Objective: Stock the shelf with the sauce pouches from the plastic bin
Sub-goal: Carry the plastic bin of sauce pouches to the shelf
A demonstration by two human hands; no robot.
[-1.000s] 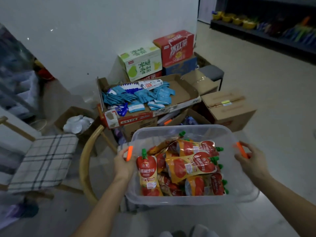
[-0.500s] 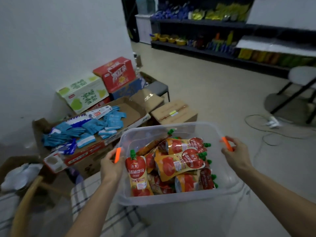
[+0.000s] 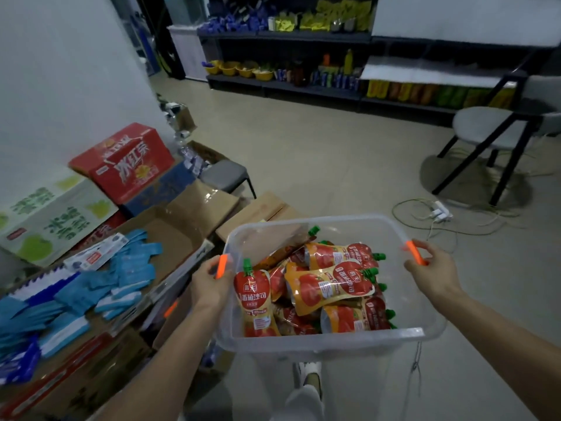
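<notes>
Clear plastic bin [image 3: 329, 344] held up off the floor [image 3: 318, 165], left hand [image 3: 209, 288] curled round its left orange handle [image 3: 221, 265], right hand [image 3: 434, 276] gripping the right orange handle [image 3: 414, 253]. Red-and-yellow sauce pouches [image 3: 329, 287] heaped inside. Dark shelf [image 3: 288, 86] stands well apart, across the floor.

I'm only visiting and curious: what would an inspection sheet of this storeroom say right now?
Surface: grey floor, bare ahead.
Job's things: clear plastic bin, held off the floor, holding red-and-orange sauce pouches with green caps; shelf across the room, partly stocked.
Clutter: open cardboard boxes, blue packets, red carton at left.
Grippers: left hand and right hand each grip an orange handle.
Cables: loose cable and power strip on the floor, right.
Surroundings: white wall, grey chair.
</notes>
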